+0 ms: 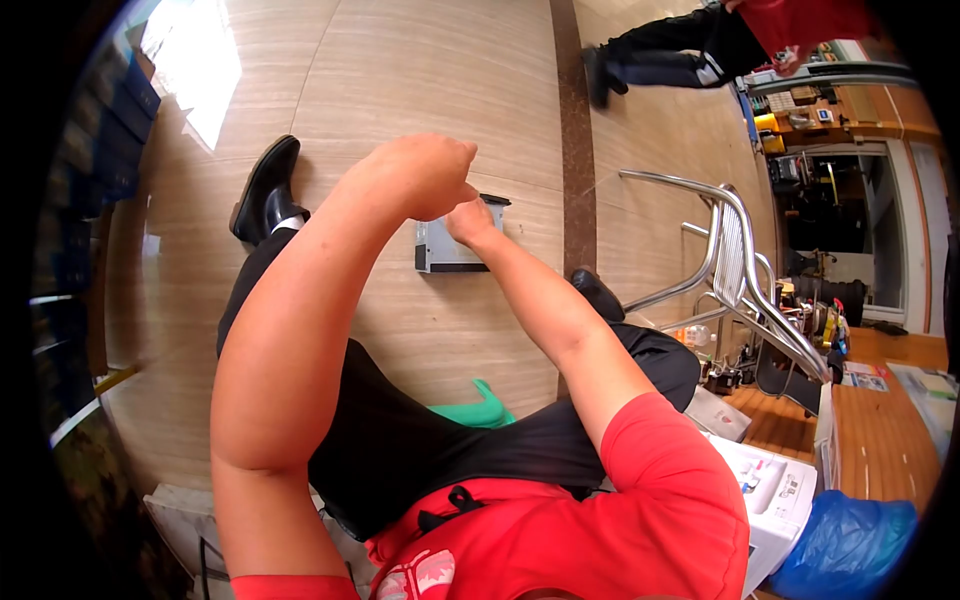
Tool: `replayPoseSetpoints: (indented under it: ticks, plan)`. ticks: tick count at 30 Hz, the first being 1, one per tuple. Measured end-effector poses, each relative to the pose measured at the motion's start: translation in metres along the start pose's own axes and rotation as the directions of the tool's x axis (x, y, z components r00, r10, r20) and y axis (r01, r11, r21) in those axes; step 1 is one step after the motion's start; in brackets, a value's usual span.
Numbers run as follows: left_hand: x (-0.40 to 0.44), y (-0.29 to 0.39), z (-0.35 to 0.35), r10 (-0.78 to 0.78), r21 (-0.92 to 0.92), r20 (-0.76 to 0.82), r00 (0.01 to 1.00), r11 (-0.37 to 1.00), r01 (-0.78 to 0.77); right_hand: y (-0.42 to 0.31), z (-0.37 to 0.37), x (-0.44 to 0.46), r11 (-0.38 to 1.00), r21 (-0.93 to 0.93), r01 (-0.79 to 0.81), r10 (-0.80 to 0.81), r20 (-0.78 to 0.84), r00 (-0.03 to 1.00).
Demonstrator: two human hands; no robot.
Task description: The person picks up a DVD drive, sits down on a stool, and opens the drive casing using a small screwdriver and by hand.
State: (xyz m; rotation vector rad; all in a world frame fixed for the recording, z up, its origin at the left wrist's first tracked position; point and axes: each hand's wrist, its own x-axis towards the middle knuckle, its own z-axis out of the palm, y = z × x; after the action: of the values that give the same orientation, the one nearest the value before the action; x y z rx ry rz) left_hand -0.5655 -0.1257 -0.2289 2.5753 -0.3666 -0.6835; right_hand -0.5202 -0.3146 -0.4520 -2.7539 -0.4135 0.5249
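Note:
A flat grey metal box (pixel 437 244) with black edges, like a computer drive or small device case, lies on the floor between my feet. My left hand (pixel 425 175) is over its far left side, the fingers curled into a closed grip. Whatever that hand may hold is hidden from me. Just below and to the right, my right hand (pixel 469 220) is in front of the box, its fingers closed near the left hand's. I cannot tell whether it touches the box or pinches something small.
Under me is a green plastic seat (pixel 475 405). A metal-framed chair (pixel 735 245) stands to the right. Another person's legs (pixel 665 55) are at the top right. Blue bins (pixel 125 120) line the left side. A blue plastic bag (pixel 845 545) and white appliance (pixel 765 490) are at the lower right.

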Motion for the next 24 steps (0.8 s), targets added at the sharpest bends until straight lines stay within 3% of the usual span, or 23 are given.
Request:
replayPoseSetpoints:
  ticks: [2,6,8,9,11,12,14,17,21,23,24]
  plan:
    - [0.001,0.000,0.001,0.001,0.007,-0.003,1.000,1.000,-0.001,0.017,0.016,0.007,0.972,-0.045,0.230,-0.234,-0.127,0.964]
    - [0.001,0.001,0.002,-0.001,0.001,-0.007,1.000,1.000,0.001,0.013,0.016,0.006,0.946,0.090,0.312,-0.292,-0.188,0.938]
    - [0.001,0.002,0.002,-0.008,-0.001,-0.005,1.000,1.000,0.008,0.008,0.014,0.004,0.990,0.104,0.092,-0.078,-0.130,0.988]
    - [0.001,0.002,0.002,-0.015,-0.003,-0.004,1.000,1.000,0.015,0.005,0.012,0.005,0.990,0.105,0.094,-0.080,-0.129,0.988]
    - [0.001,0.002,0.002,-0.022,-0.002,0.002,1.000,1.000,0.022,0.000,0.005,0.006,0.997,-0.024,-0.071,0.072,0.028,0.997]
    - [0.002,0.002,0.002,-0.025,-0.001,0.007,1.000,1.000,0.025,-0.001,0.003,0.005,0.997,-0.024,-0.068,0.068,0.028,0.997]
    - [0.002,0.001,0.002,-0.023,-0.007,0.010,1.000,1.000,0.023,-0.002,0.003,0.000,0.992,-0.014,0.124,-0.125,-0.054,0.991]
    - [-0.001,0.005,-0.002,-0.038,-0.021,0.035,0.999,0.999,0.039,0.000,0.009,0.000,0.981,0.110,0.158,-0.149,-0.091,0.985]
    - [-0.001,0.005,-0.002,-0.053,-0.017,0.053,0.997,0.998,0.054,0.000,0.006,0.002,0.975,0.153,0.162,-0.150,-0.084,0.985]
    - [0.001,0.003,0.001,-0.048,-0.007,0.041,0.998,0.999,0.049,-0.006,-0.001,0.001,0.999,0.030,-0.029,0.029,0.013,0.999]
    - [0.001,0.002,0.002,-0.045,0.004,0.028,0.999,0.999,0.045,-0.006,-0.001,0.001,0.999,0.031,-0.030,0.029,0.017,0.999]
